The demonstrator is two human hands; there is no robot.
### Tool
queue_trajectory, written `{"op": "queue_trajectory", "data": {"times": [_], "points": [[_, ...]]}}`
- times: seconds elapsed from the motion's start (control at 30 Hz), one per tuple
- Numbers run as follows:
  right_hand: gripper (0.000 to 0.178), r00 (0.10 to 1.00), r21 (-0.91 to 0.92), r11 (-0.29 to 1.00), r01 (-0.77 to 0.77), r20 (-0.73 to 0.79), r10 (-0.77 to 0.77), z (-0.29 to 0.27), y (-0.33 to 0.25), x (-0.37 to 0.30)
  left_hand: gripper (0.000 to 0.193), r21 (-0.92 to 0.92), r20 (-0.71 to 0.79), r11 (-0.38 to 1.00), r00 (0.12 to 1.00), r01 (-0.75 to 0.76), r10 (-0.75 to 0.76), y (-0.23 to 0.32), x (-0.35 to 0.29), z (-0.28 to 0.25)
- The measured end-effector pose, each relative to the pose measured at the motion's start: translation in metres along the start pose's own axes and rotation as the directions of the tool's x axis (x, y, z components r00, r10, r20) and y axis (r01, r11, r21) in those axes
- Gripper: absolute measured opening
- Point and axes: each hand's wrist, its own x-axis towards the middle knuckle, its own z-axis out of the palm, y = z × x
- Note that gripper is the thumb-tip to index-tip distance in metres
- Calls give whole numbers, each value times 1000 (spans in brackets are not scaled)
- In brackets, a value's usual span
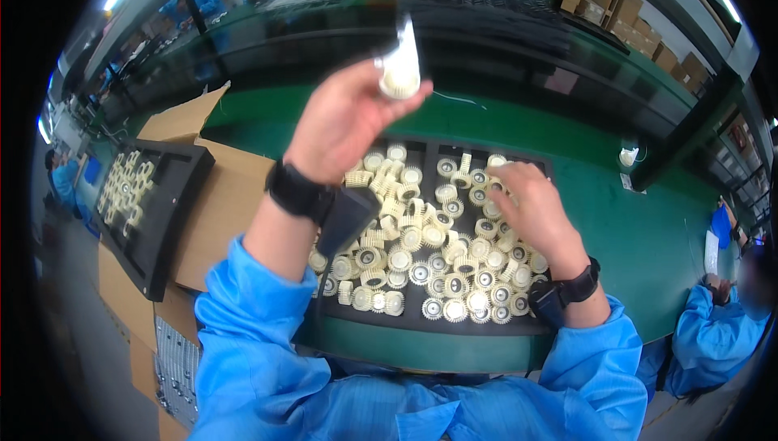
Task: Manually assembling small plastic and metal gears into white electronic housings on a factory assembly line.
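A glossy green counter [628, 238] is stretching across the middle of the frame, its near edge curving low. A divided black tray [421, 153] is lying at centre, a thin white strand [459, 100] is trailing above it, and a small white object [628, 157] is sitting right of centre.

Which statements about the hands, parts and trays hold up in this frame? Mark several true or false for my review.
1. The left hand holds a cream toothed part in the air. True.
2. The right hand is at the cream toothed wheels on the right side of the large black tray. True.
3. The left hand is lower in the picture than the right. False: it is higher.
4. The second black tray, at the left, holds no parts. False: cream parts lie in it.
5. The worktop is white. False: it is green.
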Motion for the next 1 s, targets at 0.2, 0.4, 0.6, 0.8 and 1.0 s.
{"op": "queue_trajectory", "data": {"times": [0.2, 0.4, 0.6, 0.8, 1.0], "points": [[17, 971, -258, 966, -23, 225, 84, 1, -10, -9, 35, 377, -69, 915, 981, -142, 180, -5, 85, -11], [21, 950, -206, 976, 71, 313, -3, 6, -33, -5, 18, 944, -324, 11, 922, 329, 211, -112, 143, -193], [18, 961, -223, 971, 88, 276, -23, 1, -17, -13, 31, 845, -535, 58, 839, 532, 103, -98, 130, -88], [12, 991, -119, 993, 17, 137, -1, 8, -6, -9, 34, 978, -76, 189, 996, 84, -47, -45, 66, -7], [13, 926, 808, 466, -361, 254, 278, -5, -22, 0, 40, 906, 377, 258, 917, -335, -134, -56, -31, 49]]}}
